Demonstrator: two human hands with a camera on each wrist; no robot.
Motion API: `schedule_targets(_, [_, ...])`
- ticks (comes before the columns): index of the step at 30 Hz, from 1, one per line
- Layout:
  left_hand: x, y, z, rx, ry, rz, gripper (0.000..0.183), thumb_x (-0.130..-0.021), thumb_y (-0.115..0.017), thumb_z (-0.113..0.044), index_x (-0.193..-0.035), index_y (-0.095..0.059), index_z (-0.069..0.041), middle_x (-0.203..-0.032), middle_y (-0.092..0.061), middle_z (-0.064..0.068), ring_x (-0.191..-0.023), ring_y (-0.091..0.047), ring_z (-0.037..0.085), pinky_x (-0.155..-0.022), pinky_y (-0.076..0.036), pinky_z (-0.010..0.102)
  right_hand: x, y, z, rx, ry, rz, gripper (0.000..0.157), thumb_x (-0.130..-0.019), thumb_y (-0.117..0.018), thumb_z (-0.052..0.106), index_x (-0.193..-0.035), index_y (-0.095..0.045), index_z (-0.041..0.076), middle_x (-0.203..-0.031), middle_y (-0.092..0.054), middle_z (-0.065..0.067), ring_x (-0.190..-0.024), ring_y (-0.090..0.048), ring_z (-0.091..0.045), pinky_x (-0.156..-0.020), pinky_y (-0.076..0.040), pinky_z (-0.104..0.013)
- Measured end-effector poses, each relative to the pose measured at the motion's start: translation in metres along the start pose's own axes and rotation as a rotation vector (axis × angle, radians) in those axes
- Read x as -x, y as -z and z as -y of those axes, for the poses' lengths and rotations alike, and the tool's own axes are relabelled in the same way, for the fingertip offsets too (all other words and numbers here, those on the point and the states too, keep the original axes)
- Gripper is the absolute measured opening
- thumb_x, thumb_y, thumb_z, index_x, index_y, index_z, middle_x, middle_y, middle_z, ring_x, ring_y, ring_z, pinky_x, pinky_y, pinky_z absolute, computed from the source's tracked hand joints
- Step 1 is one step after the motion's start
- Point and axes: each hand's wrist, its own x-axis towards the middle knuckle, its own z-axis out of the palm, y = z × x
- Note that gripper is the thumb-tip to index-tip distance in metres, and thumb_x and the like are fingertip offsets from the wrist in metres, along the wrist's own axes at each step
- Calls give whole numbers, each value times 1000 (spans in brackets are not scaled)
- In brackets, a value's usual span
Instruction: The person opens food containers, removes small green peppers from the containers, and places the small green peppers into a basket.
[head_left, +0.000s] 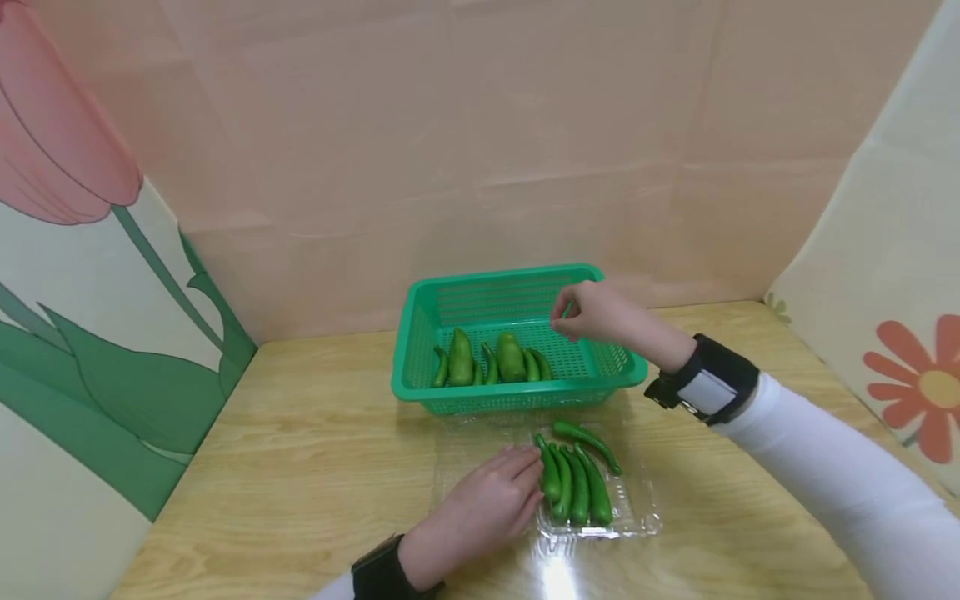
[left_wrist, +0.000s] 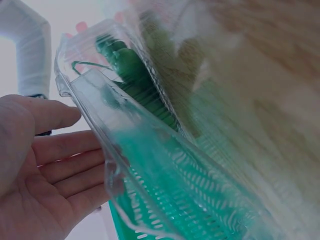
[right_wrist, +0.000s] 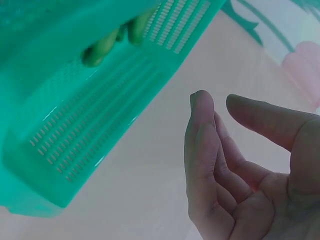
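A clear plastic clamshell box (head_left: 637, 523) lies open on the table with several green chili peppers (head_left: 581, 487) side by side in it. My left hand (head_left: 495, 500) is beside the peppers. In the left wrist view its fingers (left_wrist: 75, 170) are fairly straight, with tips right at the edge of the clear plastic. My right hand (head_left: 596, 312) hovers over the right part of a green basket (head_left: 517, 392). Thumb and fingers stand apart in the right wrist view, with nothing between them. Slim green peppers (head_left: 536, 365) and two thicker green vegetables (head_left: 512, 358) lie in the basket.
The basket stands near the back of the wooden table (head_left: 300, 467), close to a pink backdrop (head_left: 480, 167). Panels printed with a tulip (head_left: 60, 125) and a red flower (head_left: 937, 388) flank the table. The plastic box sits just in front of the basket.
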Motion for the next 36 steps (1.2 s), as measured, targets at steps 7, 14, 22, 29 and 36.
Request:
schedule_targets(7, [-1,1,-1,8,4,9,33,-93,-57,-26,-116,-64,-3,-123,-63,12,-118,-59,22,-104,-46,34,31,-10,5,21,39,-33,14,-89,-65,22,-96,-67,9,-77,-70,-3,-63,-62,-10,-55,-52,-26])
schedule_targets(14, [0,3,-1,10,11,21,34,-93,-57,-26,-117,-63,-3,-124,-62,12,-119,-58,22,-106,-45,34,55,-30,0,51,51,-57,10,-87,-67,22,-91,-67,13,-77,-68,-1,-62,-61,-9,-51,-49,-24])
schedule_targets(22, [2,3,0,9,16,20,34,-93,-57,-26,-117,-63,-3,-125,-62,11,-118,-58,22,-105,-46,34,73,-53,-5,40,90,-68,6,-84,-71,17,-85,-65,15,-72,-66,3,-62,-59,-5,-49,-48,-21])
schedule_targets(29, [2,4,-1,12,20,31,35,-94,-56,-27,-118,-63,-3,-126,-61,12,-118,-58,23,-104,-47,35,84,-69,-8,4,81,-32,7,-83,-72,15,-83,-64,15,-72,-66,5,-64,-60,-4,-51,-50,-20])
schedule_targets(36, [2,5,-1,14,20,33,35,-94,-56,-27,-118,-63,-3,-126,-61,12,-119,-58,23,-104,-47,35,90,-84,-15,30,103,-23,7,-80,-73,11,-80,-66,12,-69,-65,6,-63,-59,-2,-54,-51,-17])
